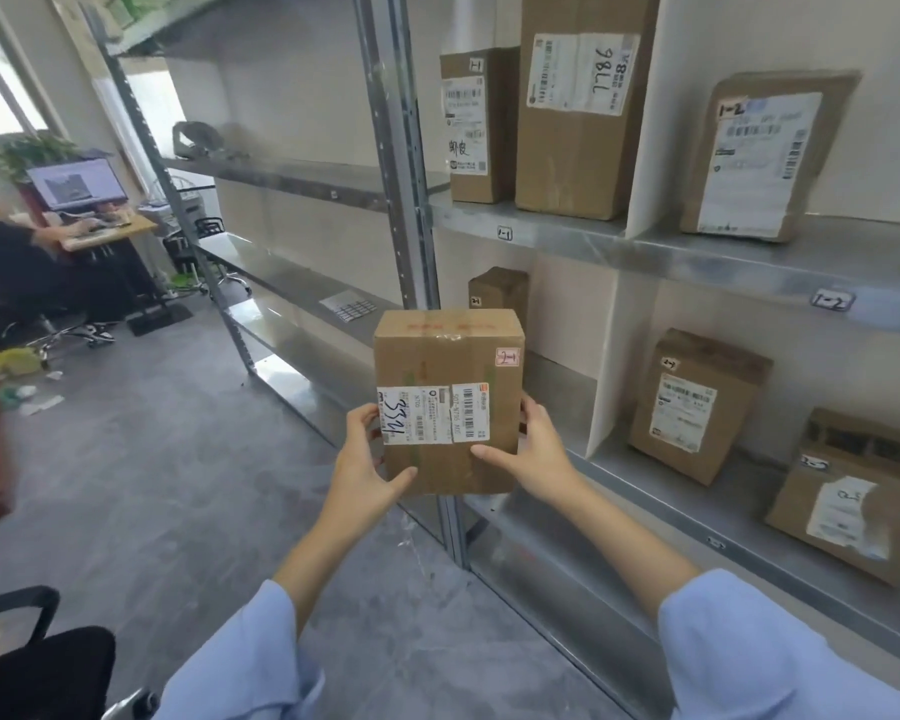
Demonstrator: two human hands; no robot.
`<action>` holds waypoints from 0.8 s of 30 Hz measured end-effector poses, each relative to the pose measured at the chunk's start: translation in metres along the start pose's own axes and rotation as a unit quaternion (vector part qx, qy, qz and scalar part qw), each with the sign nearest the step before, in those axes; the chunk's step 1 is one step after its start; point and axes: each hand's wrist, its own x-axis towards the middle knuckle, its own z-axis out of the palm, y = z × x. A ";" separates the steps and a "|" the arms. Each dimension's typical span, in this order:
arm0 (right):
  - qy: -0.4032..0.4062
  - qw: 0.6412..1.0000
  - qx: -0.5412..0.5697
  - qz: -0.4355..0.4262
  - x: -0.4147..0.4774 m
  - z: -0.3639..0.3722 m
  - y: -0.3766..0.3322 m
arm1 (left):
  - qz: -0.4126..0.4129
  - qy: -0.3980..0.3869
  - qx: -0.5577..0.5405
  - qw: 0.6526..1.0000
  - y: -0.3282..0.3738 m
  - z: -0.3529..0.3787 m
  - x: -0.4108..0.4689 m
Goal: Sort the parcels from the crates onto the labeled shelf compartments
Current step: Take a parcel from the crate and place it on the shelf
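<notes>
Far to the left of the hands, a seated person [1, 252] sits at a table [110, 232] that carries a monitor [76, 183]. A black office chair [32, 662] stands low at the left, nearer the camera than the hands. Just beyond the left hand runs a metal shelving unit [302, 179], with a sheet of labels [348, 306] lying on the shelf above that hand. The left hand [365, 459] grips the lower left edge of a cardboard parcel [448, 366], thumb across the front near the bottom and fingers curled round the side. The parcel is held upright in the air in front of the post between the two shelving units. Its shipping label faces the camera, and a small tag [507, 357] at its upper right corner reads 2-1. The right hand [533, 449] grips the lower right edge the same way. Directly beyond the parcel, a small brown box [499, 293] stands in a shelf compartment. Above the hands, the compartment tagged 1-1 [504, 233] holds two upright boxes, a narrow one [479, 127] and a taller one [583, 106] just beside it. Past a white divider [645, 122], up and right of the right hand, the compartment tagged 1-2 [832, 300] holds one tilted box [759, 158]. Level with the right hand and further right, another compartment holds two boxes, one upright [697, 407] and one lying tilted [853, 501].
</notes>
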 end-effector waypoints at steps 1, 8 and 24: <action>0.009 1.000 0.000 0.010 0.014 -0.002 0.006 | 0.001 -0.008 0.000 1.000 -0.005 0.004 0.017; 0.050 0.996 0.018 0.071 0.091 -0.016 0.049 | 0.019 -0.060 -0.003 0.998 -0.035 0.034 0.107; 0.225 0.962 -0.045 0.148 0.125 -0.015 0.097 | 0.084 -0.258 0.006 0.963 -0.098 0.080 0.230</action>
